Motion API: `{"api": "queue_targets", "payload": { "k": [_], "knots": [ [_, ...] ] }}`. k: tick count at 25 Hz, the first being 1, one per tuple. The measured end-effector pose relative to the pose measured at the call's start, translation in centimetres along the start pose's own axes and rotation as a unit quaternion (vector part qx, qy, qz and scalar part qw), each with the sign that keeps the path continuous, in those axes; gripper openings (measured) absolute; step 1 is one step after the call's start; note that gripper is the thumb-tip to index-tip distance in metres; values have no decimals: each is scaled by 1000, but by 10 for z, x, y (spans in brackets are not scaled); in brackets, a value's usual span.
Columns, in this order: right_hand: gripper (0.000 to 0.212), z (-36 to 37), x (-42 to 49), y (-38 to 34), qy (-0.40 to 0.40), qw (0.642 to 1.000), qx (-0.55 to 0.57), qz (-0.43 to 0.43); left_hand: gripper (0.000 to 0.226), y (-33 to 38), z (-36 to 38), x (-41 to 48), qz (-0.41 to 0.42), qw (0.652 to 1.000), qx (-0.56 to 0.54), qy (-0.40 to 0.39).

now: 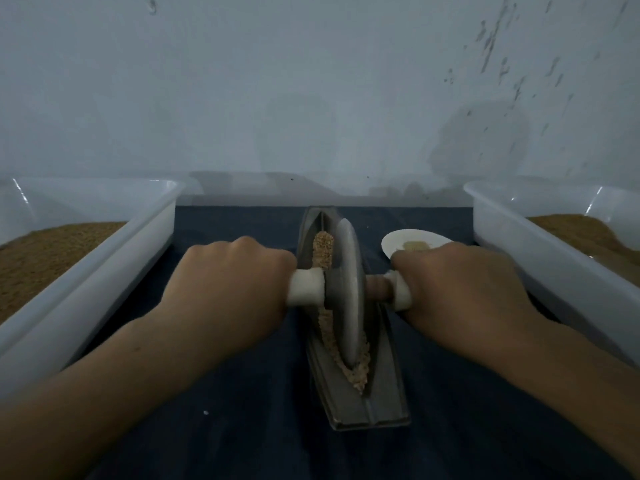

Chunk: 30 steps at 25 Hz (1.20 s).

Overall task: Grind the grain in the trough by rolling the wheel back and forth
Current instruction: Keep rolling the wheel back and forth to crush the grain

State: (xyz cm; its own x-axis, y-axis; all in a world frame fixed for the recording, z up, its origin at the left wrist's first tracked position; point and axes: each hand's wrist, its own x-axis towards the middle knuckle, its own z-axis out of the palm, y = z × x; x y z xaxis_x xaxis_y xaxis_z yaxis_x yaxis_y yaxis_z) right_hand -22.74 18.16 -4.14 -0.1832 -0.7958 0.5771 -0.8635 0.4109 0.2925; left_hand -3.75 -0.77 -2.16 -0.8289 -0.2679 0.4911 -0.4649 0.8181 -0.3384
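Note:
A grey boat-shaped trough (381, 407) lies lengthwise on a dark blue cloth, straight ahead of me. Tan grain (358, 370) fills its groove, showing beyond and in front of the wheel. The grey grinding wheel (348, 292) stands on edge in the groove, about the middle of the trough. An axle with white padded grips runs through it. My left hand (228, 282) grips the left handle (306, 287). My right hand (460, 289) grips the right handle (398, 289). Both fists hide the outer ends of the handles.
A white plastic tub (104, 271) with brown grain stands to the left, another white tub (540, 251) with grain to the right. A small white dish (398, 242) with a little grain sits behind my right hand. A pale wall rises right behind the cloth.

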Motion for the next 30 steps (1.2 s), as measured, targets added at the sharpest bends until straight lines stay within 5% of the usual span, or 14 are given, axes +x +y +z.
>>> {"api": "queue_targets", "payload": {
  "k": [3, 7, 9, 12, 14, 19, 24, 28, 30],
  "knots": [
    [32, 21, 44, -3, -47, 998, 1, 48, 7, 0, 29, 33, -74, 996, 0, -46],
    [23, 29, 71, 4, -129, 987, 26, 95, 10, -3, 25, 56, -80, 993, -6, -91],
    [29, 18, 41, 3, -89, 994, -8, 55, 10, 0, 15, 29, -53, 996, 0, -67],
    [20, -10, -1, 0, 24, 999, -27, 7, 42, -1, -5, -19, 19, 1000, -1, 20],
    [17, -13, -9, 4, 24, 1000, 7, 5, 49, -5, -10, -21, 30, 998, -4, 48],
    [18, 22, 41, -6, -77, 992, -19, 98, 9, 1, 27, 38, -73, 996, 7, -49],
    [27, 13, 49, 0, -107, 992, -7, 71, 6, -4, 22, 33, -77, 992, -34, -90],
    [32, -10, -3, 2, -25, 1000, -10, 9, 47, 0, 2, -17, 3, 1000, -1, 16],
    [28, -7, -8, 5, -28, 999, -9, 23, 49, 0, 1, -10, 5, 1000, 14, 17]
  ]
}}
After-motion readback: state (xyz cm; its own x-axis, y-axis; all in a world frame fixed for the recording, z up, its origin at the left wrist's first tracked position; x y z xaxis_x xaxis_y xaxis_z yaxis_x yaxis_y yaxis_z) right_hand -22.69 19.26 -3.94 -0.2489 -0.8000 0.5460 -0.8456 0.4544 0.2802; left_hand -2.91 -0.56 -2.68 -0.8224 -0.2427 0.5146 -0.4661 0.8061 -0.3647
